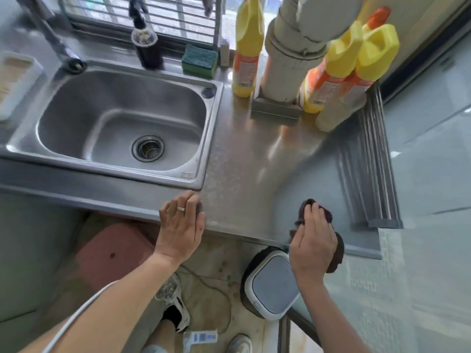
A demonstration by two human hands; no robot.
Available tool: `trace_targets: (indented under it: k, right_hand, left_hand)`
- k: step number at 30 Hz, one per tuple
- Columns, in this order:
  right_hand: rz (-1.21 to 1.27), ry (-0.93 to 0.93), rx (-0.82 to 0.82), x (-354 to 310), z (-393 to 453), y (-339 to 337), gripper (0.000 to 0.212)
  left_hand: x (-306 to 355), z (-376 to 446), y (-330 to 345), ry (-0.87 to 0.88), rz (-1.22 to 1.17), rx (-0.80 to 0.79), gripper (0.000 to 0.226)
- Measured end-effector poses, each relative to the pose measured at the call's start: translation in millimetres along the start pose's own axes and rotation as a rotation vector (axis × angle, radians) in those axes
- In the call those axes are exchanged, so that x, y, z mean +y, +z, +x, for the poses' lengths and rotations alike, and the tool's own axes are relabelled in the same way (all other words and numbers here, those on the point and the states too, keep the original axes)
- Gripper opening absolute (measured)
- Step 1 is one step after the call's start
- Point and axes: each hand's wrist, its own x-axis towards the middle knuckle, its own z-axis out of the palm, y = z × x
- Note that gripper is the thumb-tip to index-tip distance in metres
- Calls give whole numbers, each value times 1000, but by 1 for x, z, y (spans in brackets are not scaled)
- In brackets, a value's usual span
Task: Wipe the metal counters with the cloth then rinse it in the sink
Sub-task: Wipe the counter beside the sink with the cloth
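At far left one rounded stainless sink (122, 118) sits sunk in the brushed metal counter (244, 161), its single drain empty. Near its front right corner the left hand (181, 226) lies flat with fingers loosely spread on the counter's near edge. Bare metal stretches open between the hands and back to four yellow-capped bottles (339, 70) around a grey pipe (288, 59). At right the right hand (314, 240) clutches one dark brown cloth (334, 240) at the counter's front edge, beside a ribbed rack (367, 161).
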Motion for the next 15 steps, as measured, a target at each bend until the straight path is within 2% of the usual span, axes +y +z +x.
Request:
trace_targets:
  k: [4, 9, 15]
  right_hand:
    - [83, -189, -62, -84, -21, 24, 49]
    - [201, -483, -100, -199, -49, 65, 47]
    - [322, -618, -200, -307, -60, 101, 43]
  left_hand:
    - [-35, -4, -12, 23, -6, 0, 31]
    - [-100, -4, -33, -85, -38, 52, 27]
    - [-178, 0, -57, -182, -98, 169, 23]
